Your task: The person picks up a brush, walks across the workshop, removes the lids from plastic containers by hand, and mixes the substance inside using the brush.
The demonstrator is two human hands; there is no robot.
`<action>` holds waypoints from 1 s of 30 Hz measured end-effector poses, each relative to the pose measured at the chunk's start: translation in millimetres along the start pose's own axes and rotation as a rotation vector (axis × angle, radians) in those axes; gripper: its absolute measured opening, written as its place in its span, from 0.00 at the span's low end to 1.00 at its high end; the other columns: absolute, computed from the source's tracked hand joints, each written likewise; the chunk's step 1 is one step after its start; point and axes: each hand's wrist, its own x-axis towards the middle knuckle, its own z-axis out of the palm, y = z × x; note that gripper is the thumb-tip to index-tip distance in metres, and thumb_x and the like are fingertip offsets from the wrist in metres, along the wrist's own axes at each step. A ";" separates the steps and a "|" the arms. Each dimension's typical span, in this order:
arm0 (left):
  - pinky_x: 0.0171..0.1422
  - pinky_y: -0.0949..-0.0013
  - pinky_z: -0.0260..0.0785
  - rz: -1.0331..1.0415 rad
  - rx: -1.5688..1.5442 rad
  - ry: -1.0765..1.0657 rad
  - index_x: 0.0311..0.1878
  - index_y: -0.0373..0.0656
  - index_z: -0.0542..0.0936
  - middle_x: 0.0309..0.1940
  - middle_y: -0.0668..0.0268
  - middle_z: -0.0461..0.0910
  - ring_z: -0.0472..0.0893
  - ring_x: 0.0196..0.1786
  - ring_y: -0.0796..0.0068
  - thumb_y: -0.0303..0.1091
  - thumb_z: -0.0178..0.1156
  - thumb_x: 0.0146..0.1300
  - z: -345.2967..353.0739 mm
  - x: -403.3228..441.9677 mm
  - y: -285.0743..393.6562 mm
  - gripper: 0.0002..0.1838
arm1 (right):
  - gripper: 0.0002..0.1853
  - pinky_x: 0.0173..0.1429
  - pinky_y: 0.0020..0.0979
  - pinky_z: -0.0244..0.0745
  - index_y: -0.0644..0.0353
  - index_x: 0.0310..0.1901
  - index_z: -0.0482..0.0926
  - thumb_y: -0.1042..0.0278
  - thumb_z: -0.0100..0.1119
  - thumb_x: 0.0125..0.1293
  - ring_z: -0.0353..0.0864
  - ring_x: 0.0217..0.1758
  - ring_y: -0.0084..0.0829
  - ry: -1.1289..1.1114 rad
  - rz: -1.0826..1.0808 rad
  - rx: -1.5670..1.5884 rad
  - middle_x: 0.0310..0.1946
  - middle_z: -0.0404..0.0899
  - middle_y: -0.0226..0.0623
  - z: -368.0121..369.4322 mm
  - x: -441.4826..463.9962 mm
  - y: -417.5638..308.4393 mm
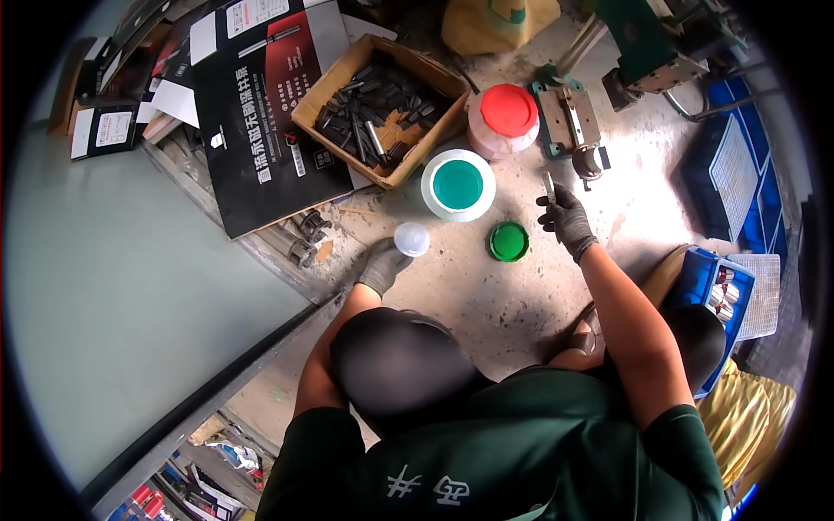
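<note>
My left hand (383, 266), in a dark glove, is closed on a small translucent white cup (412, 240). Farther right, my gloved right hand (569, 222) grips a short, thin, light-coloured piece (548, 185) that points up from its fingers. Between and beyond the hands stands an open white tub (428, 185) with teal-green contents. A green lid (509, 241) lies on the floor between my hands. Behind the tub is a jar with a red lid (509, 109).
An open cardboard box (304, 108) holds dark metal parts. Beside it lies black printed cardboard (230, 139). A green metal fixture (573, 122) stands upper right, near blue crates (728, 187). A blue bin (695, 271) with shiny cylinders sits at right; a glass-like panel (130, 286) spans the left.
</note>
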 end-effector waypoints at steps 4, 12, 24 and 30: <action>0.42 0.65 0.83 -0.242 0.071 0.242 0.53 0.40 0.81 0.41 0.58 0.84 0.87 0.40 0.63 0.23 0.62 0.67 2.3 -42.4 45.7 0.12 | 0.31 0.36 0.24 0.76 0.53 0.73 0.74 0.83 0.56 0.68 0.79 0.34 0.19 0.083 -0.094 -0.103 0.45 0.83 0.30 -3.2 8.8 -2.7; 0.49 0.58 0.81 0.800 1.124 0.161 0.52 0.40 0.83 0.43 0.52 0.86 0.87 0.44 0.50 0.28 0.62 0.68 74.7 -30.4 188.2 0.11 | 0.41 0.67 0.44 0.74 0.55 0.76 0.64 0.74 0.61 0.59 0.77 0.66 0.55 0.372 -0.518 -0.437 0.69 0.69 0.61 9.8 41.1 -10.2; 0.79 0.54 0.64 0.667 2.407 -0.411 0.81 0.74 0.62 0.80 0.53 0.62 0.72 0.75 0.49 0.49 0.66 0.63 376.9 9.5 322.6 0.42 | 0.40 0.71 0.44 0.75 0.53 0.70 0.75 0.60 0.75 0.53 0.78 0.67 0.56 0.262 -0.476 -0.585 0.67 0.72 0.59 30.2 42.8 -115.0; 0.61 0.48 0.77 0.954 2.271 -0.607 0.76 0.62 0.67 0.62 0.47 0.78 0.83 0.57 0.44 0.57 0.71 0.54 364.0 55.0 314.9 0.45 | 0.63 0.74 0.45 0.73 0.50 0.75 0.66 0.36 0.84 0.35 0.72 0.72 0.56 0.114 -0.608 -0.582 0.71 0.66 0.60 34.6 57.5 -136.6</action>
